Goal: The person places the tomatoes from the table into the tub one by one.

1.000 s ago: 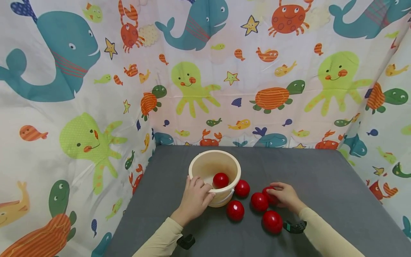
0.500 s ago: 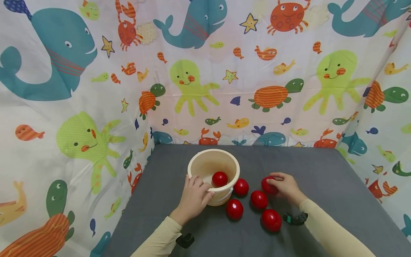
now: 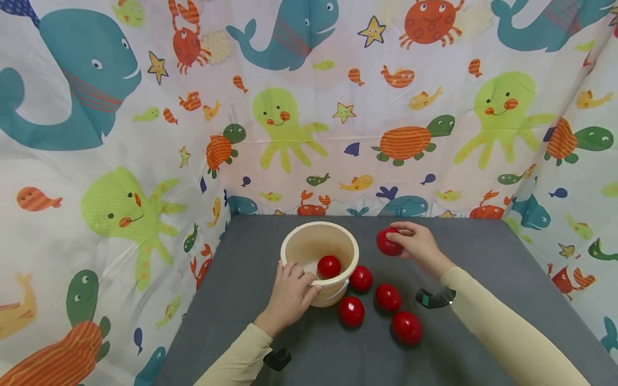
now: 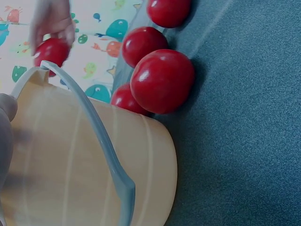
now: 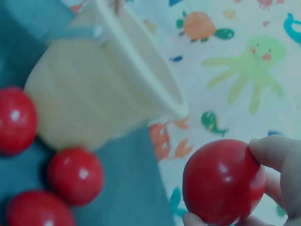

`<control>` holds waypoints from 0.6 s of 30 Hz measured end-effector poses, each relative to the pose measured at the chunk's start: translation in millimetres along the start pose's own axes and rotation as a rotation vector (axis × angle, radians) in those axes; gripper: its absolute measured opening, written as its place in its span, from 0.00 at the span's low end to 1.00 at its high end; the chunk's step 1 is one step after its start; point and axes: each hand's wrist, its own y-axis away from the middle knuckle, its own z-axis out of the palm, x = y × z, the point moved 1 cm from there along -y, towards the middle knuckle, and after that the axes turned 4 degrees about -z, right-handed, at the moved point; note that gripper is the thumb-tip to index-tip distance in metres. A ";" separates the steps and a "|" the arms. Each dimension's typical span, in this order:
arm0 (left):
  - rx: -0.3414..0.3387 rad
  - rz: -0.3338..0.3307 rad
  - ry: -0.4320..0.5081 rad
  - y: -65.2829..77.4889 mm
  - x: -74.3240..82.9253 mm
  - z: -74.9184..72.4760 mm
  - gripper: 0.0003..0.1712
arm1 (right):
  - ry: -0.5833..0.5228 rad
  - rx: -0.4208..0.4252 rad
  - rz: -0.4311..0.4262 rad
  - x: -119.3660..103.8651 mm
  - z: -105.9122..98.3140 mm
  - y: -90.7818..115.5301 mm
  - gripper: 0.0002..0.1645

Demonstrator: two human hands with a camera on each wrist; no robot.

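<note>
My left hand [image 3: 292, 294] grips the near left rim of a cream bucket [image 3: 333, 292], fingers over the edge and thumb outside. One shiny red ball [image 3: 329, 266] lies inside the bucket. In the air right of the bucket, my right hand [image 3: 419, 244] holds another red ball [image 5: 223, 181] between thumb and fingers. That ball is above the table and a little higher than the bucket's rim in the head view. The bucket's pale handle [image 4: 101, 136] hangs down its outer side in the left wrist view.
Several more red balls lie on the grey tabletop [image 3: 463, 279], including one close against the bucket [image 3: 285, 236] and a red ball [image 3: 406, 327] nearest the front right. A white curtain [image 3: 309, 123] printed with sea animals stands behind and at both sides.
My right hand has lifted a red ball off the table from among the others and carried it up and toward the bucket. The left hand has stayed on the rim.
</note>
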 end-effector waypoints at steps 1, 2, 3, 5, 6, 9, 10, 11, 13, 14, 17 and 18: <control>0.001 0.000 -0.005 -0.1 0.0 0.1 0.12 | -0.005 -0.001 -0.005 -6.3 2.5 -2.3 0.36; 0.003 0.002 -0.013 -0.2 0.1 0.2 0.12 | -0.005 -0.002 -0.007 -12.6 5.5 -4.3 0.36; 0.004 0.001 -0.017 -0.2 0.4 0.3 0.12 | -0.011 -0.002 -0.013 -18.5 9.0 -6.4 0.35; 0.005 -0.001 -0.019 -0.2 0.5 0.0 0.11 | -0.028 -0.007 -0.016 -30.0 17.8 -10.2 0.34; 0.004 -0.002 -0.017 -0.4 1.1 -0.7 0.11 | -0.039 -0.008 -0.018 -35.2 22.2 -11.3 0.33; 0.011 0.000 -0.015 -0.5 2.4 -0.8 0.11 | -0.065 -0.014 -0.022 -49.2 35.9 -12.4 0.31; 0.012 0.001 -0.015 -0.5 2.5 -0.7 0.11 | -0.067 -0.017 -0.021 -53.3 40.2 -12.2 0.31; 0.014 0.002 -0.013 -0.6 2.6 -0.7 0.11 | -0.068 -0.020 -0.024 -57.1 44.4 -12.2 0.31; 0.019 0.004 -0.013 -0.6 2.3 -0.7 0.10 | -0.069 -0.027 -0.029 -63.0 52.5 -12.7 0.31; 0.022 0.005 -0.011 -0.4 2.3 -0.7 0.10 | -0.069 -0.031 -0.029 -65.3 56.7 -13.1 0.31; 0.031 0.007 -0.012 -0.2 1.7 -0.1 0.10 | -0.062 -0.042 -0.038 -70.6 68.4 -14.2 0.31; 0.033 0.008 -0.013 -0.2 1.7 0.1 0.10 | -0.059 -0.043 -0.038 -71.4 72.5 -15.1 0.30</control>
